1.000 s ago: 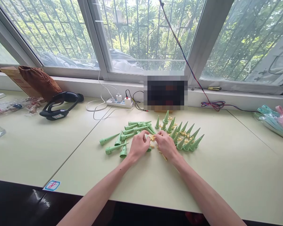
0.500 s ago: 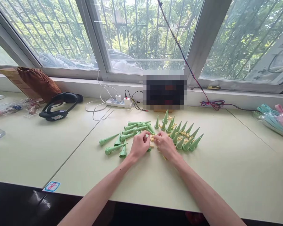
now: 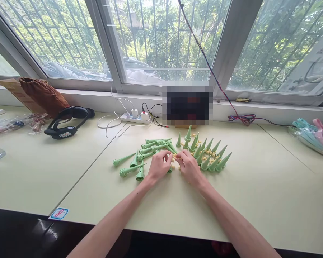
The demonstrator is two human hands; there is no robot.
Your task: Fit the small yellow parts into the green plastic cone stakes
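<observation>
Both of your hands are at mid-table, low over the table [image 3: 161,211], fingertips almost meeting. Your left hand [image 3: 158,166] has thumb and forefinger curled together, pinching at a small yellow piece [image 3: 174,156]. Your right hand [image 3: 190,165] comes in from the other side, thumb and forefinger likewise pinched on it. Whether you have one piece there or two joined is too small to tell; the remaining fingers are bent, partly hidden.

Left of your hands: long green spikes [image 3: 131,170], most lying on their sides, some overlapping. One green base [image 3: 169,171] shows just beside your left hand, mostly covered by it. Right of your hands: shorter green cones [image 3: 205,165], set close together, points up, with yellow pieces [image 3: 210,153] lying among them. Another loose yellow bit [image 3: 173,167] lies between your hands.

Step in hand, judged from the grip: fine two-handed fingertip work on the yellow piece, with the green parts untouched by your fingertips. The next move calls for a steady left pinch while the right fingers turn or press, judging by how they face. Keep your right wrist off the nearest cones; they stand close by and could tip.
</observation>
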